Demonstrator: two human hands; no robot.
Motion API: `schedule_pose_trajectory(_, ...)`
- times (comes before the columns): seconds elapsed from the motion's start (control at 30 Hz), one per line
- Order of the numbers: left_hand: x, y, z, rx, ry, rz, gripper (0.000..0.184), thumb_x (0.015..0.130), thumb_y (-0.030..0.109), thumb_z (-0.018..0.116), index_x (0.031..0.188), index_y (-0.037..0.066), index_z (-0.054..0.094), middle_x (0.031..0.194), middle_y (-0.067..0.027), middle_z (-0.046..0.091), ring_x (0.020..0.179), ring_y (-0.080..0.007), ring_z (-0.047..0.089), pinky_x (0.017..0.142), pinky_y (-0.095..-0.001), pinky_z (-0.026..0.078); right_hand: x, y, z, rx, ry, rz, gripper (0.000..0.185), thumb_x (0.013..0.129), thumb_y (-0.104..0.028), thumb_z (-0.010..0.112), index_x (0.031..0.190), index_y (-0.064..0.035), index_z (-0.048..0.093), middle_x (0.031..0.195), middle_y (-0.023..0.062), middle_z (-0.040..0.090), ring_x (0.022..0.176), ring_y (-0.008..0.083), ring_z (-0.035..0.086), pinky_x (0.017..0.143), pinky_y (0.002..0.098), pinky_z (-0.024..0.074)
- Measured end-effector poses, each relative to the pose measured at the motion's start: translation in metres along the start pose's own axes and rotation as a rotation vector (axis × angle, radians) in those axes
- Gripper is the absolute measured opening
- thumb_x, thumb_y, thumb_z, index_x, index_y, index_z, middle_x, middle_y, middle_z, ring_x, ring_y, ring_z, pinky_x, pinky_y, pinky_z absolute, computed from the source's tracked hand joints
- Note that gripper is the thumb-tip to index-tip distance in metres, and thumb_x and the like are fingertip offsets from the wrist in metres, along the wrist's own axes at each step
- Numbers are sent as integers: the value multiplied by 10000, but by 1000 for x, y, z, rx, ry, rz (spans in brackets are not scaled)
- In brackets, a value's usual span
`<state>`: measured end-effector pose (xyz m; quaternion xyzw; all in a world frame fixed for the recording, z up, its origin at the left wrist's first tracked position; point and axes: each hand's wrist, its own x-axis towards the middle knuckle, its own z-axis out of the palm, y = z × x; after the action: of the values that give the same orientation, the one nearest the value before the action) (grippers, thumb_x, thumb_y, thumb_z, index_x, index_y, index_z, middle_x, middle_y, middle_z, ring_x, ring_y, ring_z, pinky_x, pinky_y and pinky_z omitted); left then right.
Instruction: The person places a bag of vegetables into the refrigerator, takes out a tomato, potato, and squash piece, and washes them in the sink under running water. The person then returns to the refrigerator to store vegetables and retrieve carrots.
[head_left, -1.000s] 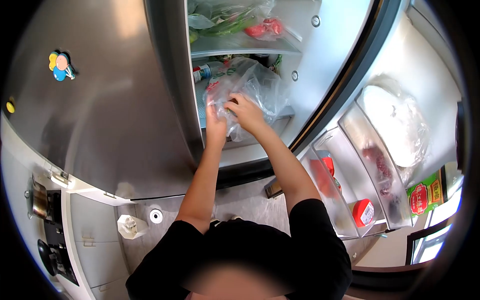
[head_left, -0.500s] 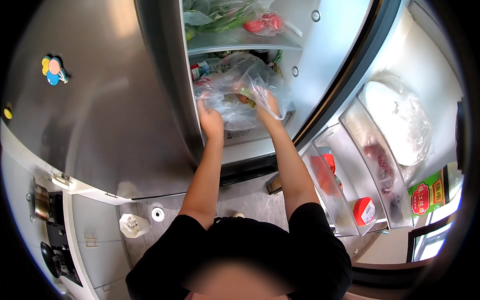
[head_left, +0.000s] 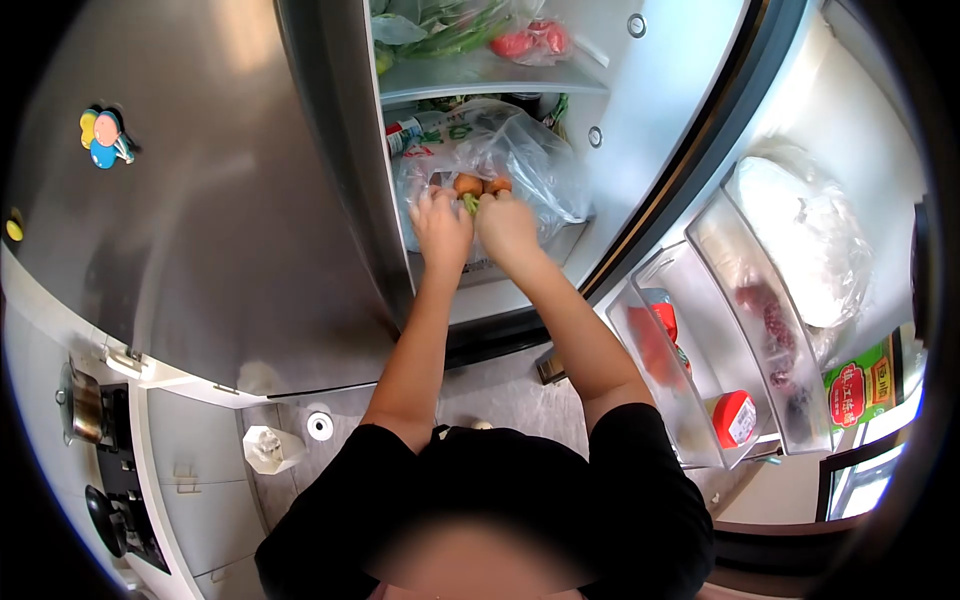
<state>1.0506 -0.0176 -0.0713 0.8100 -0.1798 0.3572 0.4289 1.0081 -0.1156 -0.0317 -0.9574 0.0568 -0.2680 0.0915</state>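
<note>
A clear plastic bag (head_left: 540,165) with its mouth open towards me lies on the lower fridge shelf. Orange carrots (head_left: 468,185) with a short green stalk (head_left: 470,203) show in the opening. My left hand (head_left: 443,228) is at the left of the mouth, its fingers bent over the bag's edge. Close beside it, my right hand (head_left: 508,230) has its fingers curled at the carrots, by the green stalk. The fingertips are partly hidden, and so is the rest of the bag's contents.
The upper shelf (head_left: 490,78) holds bagged greens (head_left: 450,30) and a red bagged item (head_left: 532,42). The open fridge door on the right has bins with a red-lidded container (head_left: 733,418) and a big white bag (head_left: 800,240). A closed steel door (head_left: 200,220) stands left.
Both hands have come closer together at the bag's mouth. The right hand has moved out of the plastic on the right and over to the carrots, which show more plainly.
</note>
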Motion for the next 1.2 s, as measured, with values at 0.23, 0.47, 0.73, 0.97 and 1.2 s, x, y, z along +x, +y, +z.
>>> schedule_pose_trajectory(0.23,-5,-13,4,-96,-32,12,323,729,43,622,1046,13,570,1185,-214,500,1135,-396,427,983,-462,310,16,33,42,134,-218,90,242,804,-181,546,941,14,592,928,240,606,942,371,583,796,430,467)
schedule_pose_trajectory(0.47,-8,-11,1,-149,-65,-37,366,746,32,598,1104,-1,528,1239,-222,474,1192,-378,404,1020,-466,267,11,37,-1,249,-221,-157,381,696,-223,707,968,15,589,1009,202,596,944,379,581,817,416,470)
schedule_pose_trajectory(0.73,-10,-15,8,-223,-84,-100,343,785,27,560,1124,-15,531,1152,-244,500,1173,-422,387,993,-475,302,32,-11,-35,-273,-335,-250,414,738,-369,666,1045,-95,616,1025,131,618,934,288,613,773,378,501)
schedule_pose_trajectory(0.97,-7,-6,-7,-259,-137,-183,315,806,28,543,1119,-12,543,1141,-247,508,1124,-406,430,970,-469,322,51,-13,-38,-367,-739,-231,472,884,-512,416,1092,-130,600,1031,98,641,875,271,633,727,386,515)
schedule_pose_trajectory(1.2,-11,-8,-3,-213,-122,-134,345,802,29,550,1144,-13,529,1146,-250,508,1123,-407,431,966,-464,330,50,2,-28,88,-806,-84,462,928,-453,355,1037,-72,591,953,155,650,835,373,609,776,439,475)
